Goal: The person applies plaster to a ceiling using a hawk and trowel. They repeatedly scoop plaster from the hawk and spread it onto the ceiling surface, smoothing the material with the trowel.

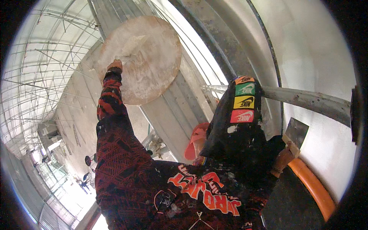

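Observation:
My left hand (116,65) reaches out over a large round board (161,73) smeared with white paste. Its fingers look curled near a thin greyish edge and a pale streak (132,44) on the board; whether that is a tool or a ridge of paste I cannot tell. Low on the right, my right hand (283,159) is closed round the pale handle of a scraper (297,132). The scraper's square grey metal blade points up toward the white curved wall.
A metal pipe (306,100) crosses at the right, beside my raised knee. An orange tube (312,188) curves below the scraper. Grey planks (180,115) run under the board, with a red slipper (196,142) on my foot. Scaffolding (50,57) rises far below left.

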### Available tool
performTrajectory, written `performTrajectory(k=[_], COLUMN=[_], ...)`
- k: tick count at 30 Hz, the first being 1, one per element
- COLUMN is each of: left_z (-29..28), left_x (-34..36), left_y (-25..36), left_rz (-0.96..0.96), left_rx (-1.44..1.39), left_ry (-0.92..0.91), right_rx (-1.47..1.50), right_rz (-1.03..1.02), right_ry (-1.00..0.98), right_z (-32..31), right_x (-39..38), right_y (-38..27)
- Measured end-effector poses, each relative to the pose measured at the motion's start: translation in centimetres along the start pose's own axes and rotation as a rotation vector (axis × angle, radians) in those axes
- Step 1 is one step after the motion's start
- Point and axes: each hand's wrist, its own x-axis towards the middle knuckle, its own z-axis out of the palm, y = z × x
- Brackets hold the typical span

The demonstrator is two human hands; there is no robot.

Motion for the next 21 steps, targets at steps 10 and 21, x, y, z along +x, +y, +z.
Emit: performTrajectory(k=[10, 21], left_z=[-2.4, -2.5], left_x=[2.6, -10.1], left_y=[-1.5, 0.5], left_rz=[0.263, 0.27], left_rx=[0.111, 0.156], left_ry=[-0.197, -0.389], right_rx=[0.27, -0.225], right_rz=[0.019, 0.012], right_ry=[-0.224, -0.222], right_z=[-1.6, -0.8], right_x=[1.2, -0.2], right_y=[-4.3, -2.2])
